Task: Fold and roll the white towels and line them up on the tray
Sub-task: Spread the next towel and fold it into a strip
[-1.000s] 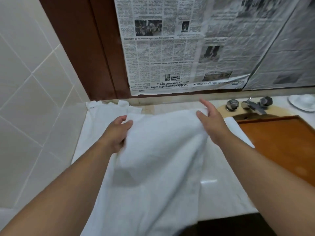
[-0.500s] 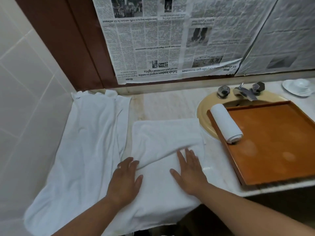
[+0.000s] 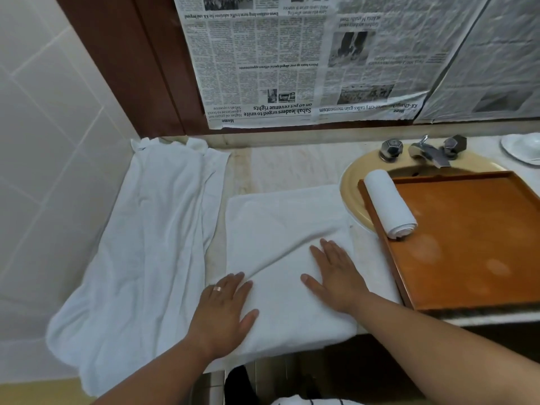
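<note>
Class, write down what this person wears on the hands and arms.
No sleeves, gloves or watches show. The left hand wears a plain gold-coloured ring on one finger; the right hand wears nothing visible.

Left hand [image 3: 225,309] flat, fingers straight; right hand [image 3: 336,276] likewise.

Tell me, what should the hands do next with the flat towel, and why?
Probably fold the flat towel in half: it lies spread under the left hand and right hand, and looks wider than the rolled towel on the tray is long.
</note>
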